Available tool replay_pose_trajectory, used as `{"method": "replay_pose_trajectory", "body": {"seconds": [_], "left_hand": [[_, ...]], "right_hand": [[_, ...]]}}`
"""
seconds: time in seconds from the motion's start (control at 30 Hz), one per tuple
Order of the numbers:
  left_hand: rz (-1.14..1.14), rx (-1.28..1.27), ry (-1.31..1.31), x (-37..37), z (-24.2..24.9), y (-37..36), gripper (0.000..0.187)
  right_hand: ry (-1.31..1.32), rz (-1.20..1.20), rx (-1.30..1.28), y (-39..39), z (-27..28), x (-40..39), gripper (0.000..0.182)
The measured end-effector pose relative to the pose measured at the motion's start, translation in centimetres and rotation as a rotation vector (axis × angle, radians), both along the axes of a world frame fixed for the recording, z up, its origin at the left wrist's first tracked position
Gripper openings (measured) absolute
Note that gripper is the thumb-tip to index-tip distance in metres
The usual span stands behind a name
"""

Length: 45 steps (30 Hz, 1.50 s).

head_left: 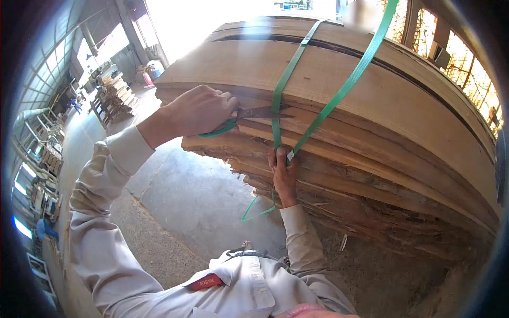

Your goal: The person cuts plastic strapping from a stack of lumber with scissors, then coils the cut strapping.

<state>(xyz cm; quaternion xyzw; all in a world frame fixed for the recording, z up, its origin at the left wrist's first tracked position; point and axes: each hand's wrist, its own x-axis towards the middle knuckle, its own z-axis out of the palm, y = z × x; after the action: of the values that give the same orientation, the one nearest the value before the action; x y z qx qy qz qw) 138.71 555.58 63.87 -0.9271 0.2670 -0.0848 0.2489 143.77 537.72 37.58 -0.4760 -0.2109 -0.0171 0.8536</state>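
left fingers (229,102) hold scissors (255,113) at green strap (287,77) (right fingers (281,157) pinch it lower).

A concrete floor (177,180) runs back to a rough pile of boards (115,94) below bright wall windows (112,40); latticed windows (460,57) glow yellowish at the upper right.

Rough-edged board stack (392,111), green strap (290,62) lying across top; grey concrete floor (175,169), wood pile (114,93) on it
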Motion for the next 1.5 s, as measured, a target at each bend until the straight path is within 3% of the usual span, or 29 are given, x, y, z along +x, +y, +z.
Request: {"method": "replay_pose_trajectory", "body": {"seconds": [0.27,0.5,0.77,0.97,1.17,1.5], "left_hand": [[0.125,0.076,0.038,-0.1,0.5,-1.5,0.046],[0.063,-0.008,-0.02,-1.5,-0.1,-2.3,0.033],[0.206,0.07,-0.055,-5.4,-0.4,-7.0,0.03],[0.232,-0.146,0.048,-5.3,0.4,-6.6,0.029],[0.035,-0.175,0.021,-1.3,-0.6,-0.5,0.034],[-0.014,-0.002,0.016,0.5,0.6,-1.0,0.038]], "right_hand": [[-0.015,-0.019,-0.046,0.4,-0.3,0.2,0.044],[0.004,-0.045,-0.053,0.6,-0.6,0.2,0.041],[0.132,-0.057,0.041,2.0,-1.9,0.9,0.039],[0.043,-0.07,-0.103,0.4,-1.1,0.4,0.04],[-0.016,-0.049,-0.05,0.4,-0.1,0.0,0.042],[-0.033,-0.058,-0.003,1.2,-0.4,0.1,0.037]]}}
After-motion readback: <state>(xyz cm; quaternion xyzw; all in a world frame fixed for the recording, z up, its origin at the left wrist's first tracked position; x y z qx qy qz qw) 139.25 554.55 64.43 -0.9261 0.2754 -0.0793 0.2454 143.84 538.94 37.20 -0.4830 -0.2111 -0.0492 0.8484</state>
